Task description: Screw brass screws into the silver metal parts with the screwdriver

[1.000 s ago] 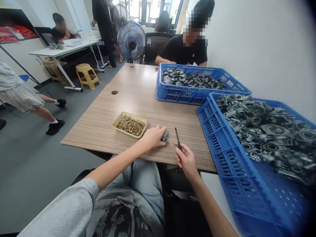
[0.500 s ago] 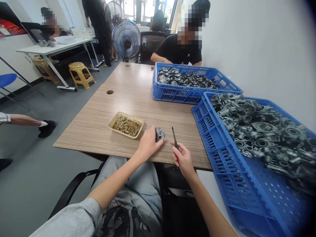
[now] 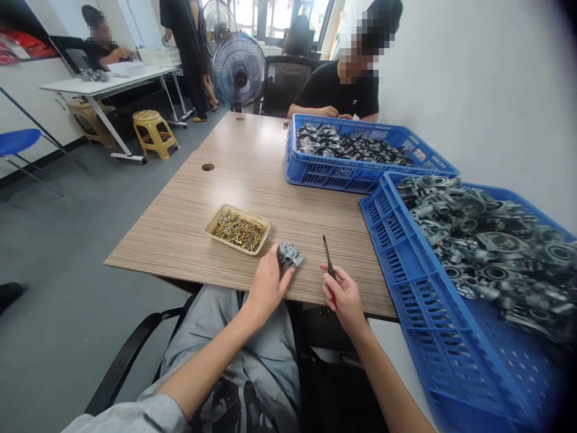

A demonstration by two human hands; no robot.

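Note:
My left hand [image 3: 268,282] grips a small grey die-cast metal part [image 3: 290,255] with its fingertips, and the part rests on the wood-grain table [image 3: 171,237] near the front edge. My right hand [image 3: 345,299] holds a small screwdriver [image 3: 329,264] with a red handle, its black shaft pointing up and its tip in the air. The handle is mostly hidden in my fingers. Left of the casting, a shallow beige tray [image 3: 237,229] of brass screws sits just beyond my left fingers, not touching them.
Two blue plastic crates hold several grey castings: one [image 3: 324,178] at the far side of the table, a larger one [image 3: 406,282] at my right. A co-worker in black [image 3: 338,90] sits beyond the far crate. A fan and yellow stools stand farther back.
My left hand has turned the casting on the table and drawn it slightly nearer the tray. The right hand still holds the screwdriver upright. The whole view has shifted slightly with my head.

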